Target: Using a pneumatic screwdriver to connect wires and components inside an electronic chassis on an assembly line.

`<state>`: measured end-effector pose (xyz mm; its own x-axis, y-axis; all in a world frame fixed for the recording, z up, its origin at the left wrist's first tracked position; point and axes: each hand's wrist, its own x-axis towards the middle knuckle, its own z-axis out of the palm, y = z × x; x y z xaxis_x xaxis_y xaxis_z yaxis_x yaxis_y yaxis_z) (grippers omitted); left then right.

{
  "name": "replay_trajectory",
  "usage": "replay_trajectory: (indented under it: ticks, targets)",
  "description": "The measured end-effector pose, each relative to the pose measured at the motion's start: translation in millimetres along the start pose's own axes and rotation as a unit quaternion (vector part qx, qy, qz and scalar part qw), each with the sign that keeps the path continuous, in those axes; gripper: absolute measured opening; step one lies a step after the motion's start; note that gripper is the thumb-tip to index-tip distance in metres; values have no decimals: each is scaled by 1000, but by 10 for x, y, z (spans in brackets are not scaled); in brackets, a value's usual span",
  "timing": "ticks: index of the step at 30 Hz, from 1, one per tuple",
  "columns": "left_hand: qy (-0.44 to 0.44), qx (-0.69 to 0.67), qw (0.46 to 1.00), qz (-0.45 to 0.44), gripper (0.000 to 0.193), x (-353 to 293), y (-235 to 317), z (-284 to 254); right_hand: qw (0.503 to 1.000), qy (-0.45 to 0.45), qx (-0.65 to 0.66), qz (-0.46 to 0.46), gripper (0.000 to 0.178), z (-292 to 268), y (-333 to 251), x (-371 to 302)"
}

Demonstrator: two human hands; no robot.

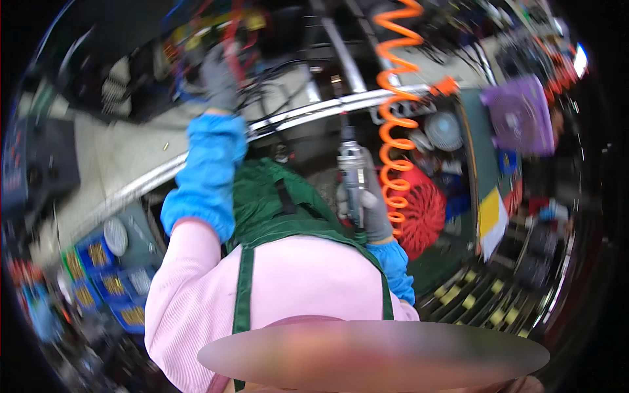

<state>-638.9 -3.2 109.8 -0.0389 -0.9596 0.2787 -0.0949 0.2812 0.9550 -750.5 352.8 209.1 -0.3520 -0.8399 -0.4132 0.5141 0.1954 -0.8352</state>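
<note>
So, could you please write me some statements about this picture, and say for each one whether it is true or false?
1. The right hand grips a silver power tool. True.
2. The left hand rests at the person's right side. False: it reaches forward, close to red wires.
3. An orange coiled hose is to the right of the silver power tool. True.
4. The fan at the right is yellow. False: it is purple.
5. Blue bins with small brass-coloured parts are at the left. True.
6. The sleeve covers on the forearms are green. False: they are blue.
</note>
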Motion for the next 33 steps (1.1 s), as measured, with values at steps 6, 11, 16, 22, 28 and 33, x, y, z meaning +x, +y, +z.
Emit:
replay_trajectory:
  ticks: [6,11,16,22,28,33]
  targets:
    - [29,-249,961,-114,22,-181,83,-237,987,-115,-94,60,112,374,-222,318]
    - [1,-307,943,-133,20,-236,138,-302,978,-156,-120,72,111,648,-137,653]
    - [-35,-307,941,-140,20,-253,211,-315,970,-197,-120,73,105,727,-137,926]
    - [-62,-322,937,-117,21,-269,155,-312,969,-184,-142,86,104,873,-138,1023]
    - [-69,-319,938,-112,22,-275,157,-322,968,-193,-137,83,105,882,-117,1073]
    - [-77,-316,939,-111,22,-267,125,-335,969,-205,-105,85,105,821,-70,1115]
